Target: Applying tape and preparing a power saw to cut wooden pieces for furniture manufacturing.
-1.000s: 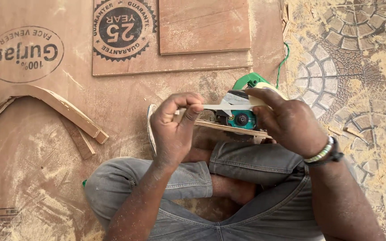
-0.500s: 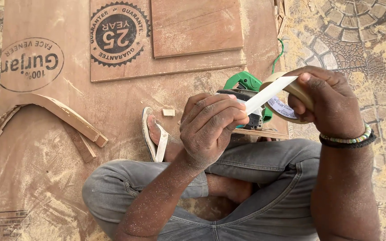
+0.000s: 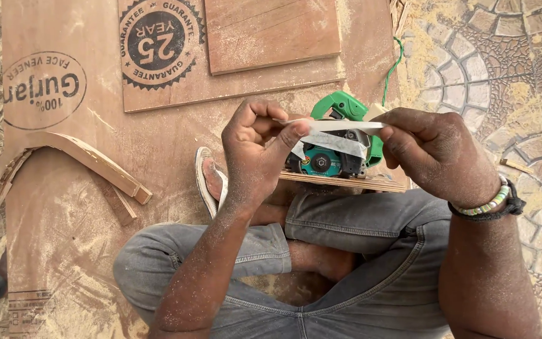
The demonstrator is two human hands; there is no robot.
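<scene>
Since the earlier frame, both hands have lowered and the tape strip (image 3: pixel 337 125) now stretches level between them. Plywood sheets (image 3: pixel 158 125), a curved wooden offcut (image 3: pixel 89 157) and a sandal (image 3: pixel 207 182) lie around; the green circular saw (image 3: pixel 334 150) sits directly behind the strip. Left hand (image 3: pixel 255 150) and right hand (image 3: pixel 437 150) each pinch one end, fingers closed.

The left hand (image 3: pixel 255 154) was raised over the crossed legs, its fingers (image 3: pixel 283 135) pinched together, forearm running down and dusted with sawdust. The right hand (image 3: pixel 434 154) sat level opposite, fingers curled and pinched likewise, a beaded band around its wrist.
</scene>
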